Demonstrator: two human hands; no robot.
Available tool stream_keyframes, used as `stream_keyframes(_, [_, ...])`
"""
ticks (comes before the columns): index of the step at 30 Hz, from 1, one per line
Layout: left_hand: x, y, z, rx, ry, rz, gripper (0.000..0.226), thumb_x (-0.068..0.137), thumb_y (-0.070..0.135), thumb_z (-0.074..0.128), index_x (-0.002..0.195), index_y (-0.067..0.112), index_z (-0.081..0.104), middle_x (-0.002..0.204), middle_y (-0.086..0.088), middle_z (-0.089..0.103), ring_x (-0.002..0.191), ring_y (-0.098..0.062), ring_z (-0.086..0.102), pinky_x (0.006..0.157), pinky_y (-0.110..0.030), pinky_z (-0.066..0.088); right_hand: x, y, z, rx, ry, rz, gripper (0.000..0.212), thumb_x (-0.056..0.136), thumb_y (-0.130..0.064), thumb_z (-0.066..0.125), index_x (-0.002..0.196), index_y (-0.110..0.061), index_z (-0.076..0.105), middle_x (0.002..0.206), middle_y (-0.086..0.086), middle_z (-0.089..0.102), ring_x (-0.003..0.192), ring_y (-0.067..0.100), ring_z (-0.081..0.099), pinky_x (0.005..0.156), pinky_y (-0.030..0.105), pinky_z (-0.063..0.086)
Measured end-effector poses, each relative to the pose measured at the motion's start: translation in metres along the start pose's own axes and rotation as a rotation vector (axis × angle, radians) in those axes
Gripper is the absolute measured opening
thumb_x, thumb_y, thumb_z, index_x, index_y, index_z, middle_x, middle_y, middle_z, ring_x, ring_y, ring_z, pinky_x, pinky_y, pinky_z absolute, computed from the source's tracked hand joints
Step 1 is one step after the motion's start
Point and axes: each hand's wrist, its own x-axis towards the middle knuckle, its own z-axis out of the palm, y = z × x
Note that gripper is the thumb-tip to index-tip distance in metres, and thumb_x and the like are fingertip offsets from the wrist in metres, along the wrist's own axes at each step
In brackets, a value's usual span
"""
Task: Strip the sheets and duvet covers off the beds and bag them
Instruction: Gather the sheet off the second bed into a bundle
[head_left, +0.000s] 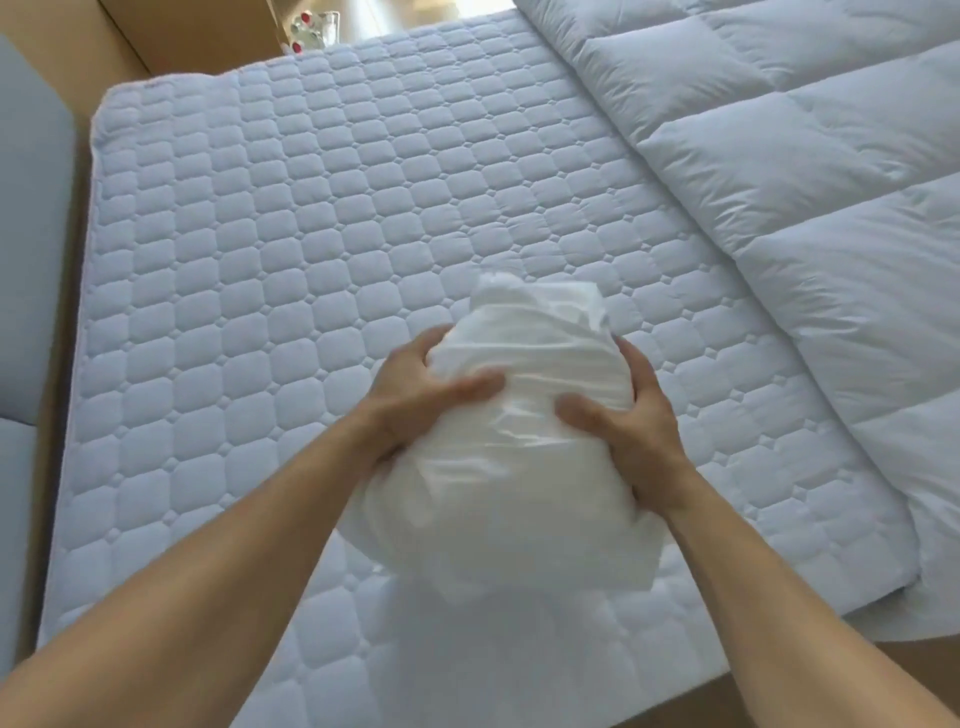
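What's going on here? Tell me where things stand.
A person grips a bundle of white linen with both hands, left hand and right hand on either side, holding it over the bed. The quilted mattress pad lies bare, with no sheet on it. A puffy white duvet is pushed along the bed's right side. The bundle looks glossy, so it may already be in a clear bag, but that cannot be told for sure.

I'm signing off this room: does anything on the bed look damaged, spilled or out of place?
Nothing stands out. The quilted mattress pad lies flat and unstained, the bare duvet is pushed to its right side, and the left hand and right hand grip the bundled white linen.
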Motion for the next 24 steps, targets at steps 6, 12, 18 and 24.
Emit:
stream_keyframes(6, [0.031, 0.030, -0.005, -0.040, 0.329, 0.307, 0.072, 0.056, 0.062, 0.074, 0.123, 0.039, 0.058, 0.114, 0.011, 0.068, 0.098, 0.001, 0.064, 0.084, -0.018, 0.052, 0.054, -0.053, 0.002, -0.325, 0.098, -0.408, 0.104, 0.034, -0.069, 0.084, 0.126, -0.072, 0.036, 0.128, -0.021, 0.046, 0.119, -0.013, 0.046, 0.103, 0.022, 0.042])
stream_keyframes(12, [-0.085, -0.113, 0.045, 0.010, 0.266, -0.210, 0.058, 0.053, 0.076, 0.064, 0.103, 0.046, 0.062, 0.103, 0.012, 0.071, 0.101, -0.016, 0.067, 0.087, -0.036, 0.051, -0.046, 0.071, 0.012, -0.559, -0.114, 0.054, 0.079, 0.040, -0.087, 0.063, 0.113, -0.081, 0.034, 0.117, -0.023, 0.045, 0.102, 0.002, 0.055, 0.087, 0.022, 0.044])
stream_keyframes(18, [-0.088, -0.116, 0.044, 0.256, 0.190, -0.419, 0.068, 0.067, 0.090, 0.037, 0.102, 0.038, 0.062, 0.102, 0.010, 0.069, 0.100, -0.020, 0.063, 0.091, -0.044, 0.050, -0.055, 0.088, 0.018, -0.572, -0.062, 0.288, 0.062, 0.048, -0.095, 0.045, 0.108, -0.078, 0.038, 0.107, -0.017, 0.049, 0.098, 0.012, 0.053, 0.085, 0.035, 0.042])
stream_keyframes(24, [-0.071, -0.075, 0.051, 0.823, 0.324, -0.196, 0.059, 0.097, 0.051, 0.035, 0.154, 0.035, 0.031, 0.161, -0.006, 0.024, 0.150, -0.031, 0.014, 0.117, -0.059, 0.017, -0.030, 0.086, 0.023, -0.645, -0.053, 0.383, 0.087, 0.053, -0.098, 0.044, 0.127, -0.052, 0.051, 0.115, -0.004, 0.059, 0.103, 0.019, 0.056, 0.090, 0.039, 0.045])
